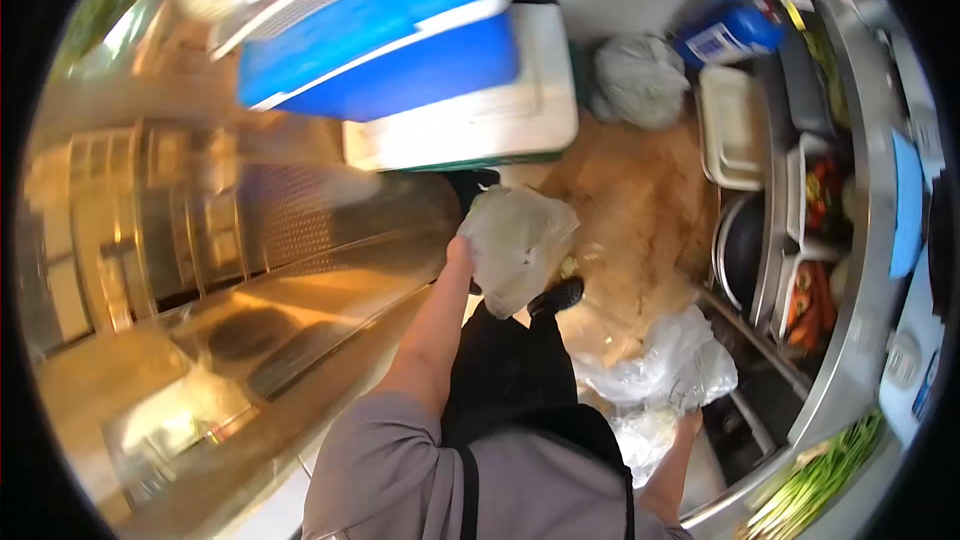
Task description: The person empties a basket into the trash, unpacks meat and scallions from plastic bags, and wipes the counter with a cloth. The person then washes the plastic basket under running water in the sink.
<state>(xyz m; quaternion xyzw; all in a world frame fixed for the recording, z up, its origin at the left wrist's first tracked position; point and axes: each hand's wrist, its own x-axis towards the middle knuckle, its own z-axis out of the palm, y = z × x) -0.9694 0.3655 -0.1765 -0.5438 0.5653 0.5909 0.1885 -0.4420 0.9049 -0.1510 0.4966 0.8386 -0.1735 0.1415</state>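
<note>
My left hand (460,256) is closed on the edge of a cloudy plastic bag (520,245), which bulges in front of my legs. What lies inside that bag cannot be made out. Lower right, my right hand (688,427) grips a crumpled clear plastic bag (685,360), whose loose folds spread over the floor toward my feet. The fingers of this hand are partly hidden by the plastic.
Blue crates (400,70) stand on a white lid (480,120) ahead. A tied grey bag (640,80) and blue bottle (735,35) sit beyond. On the right, shelves hold a white tub (732,125) and vegetables (810,305); green onions (825,480) lie above. A steel counter (330,230) runs left.
</note>
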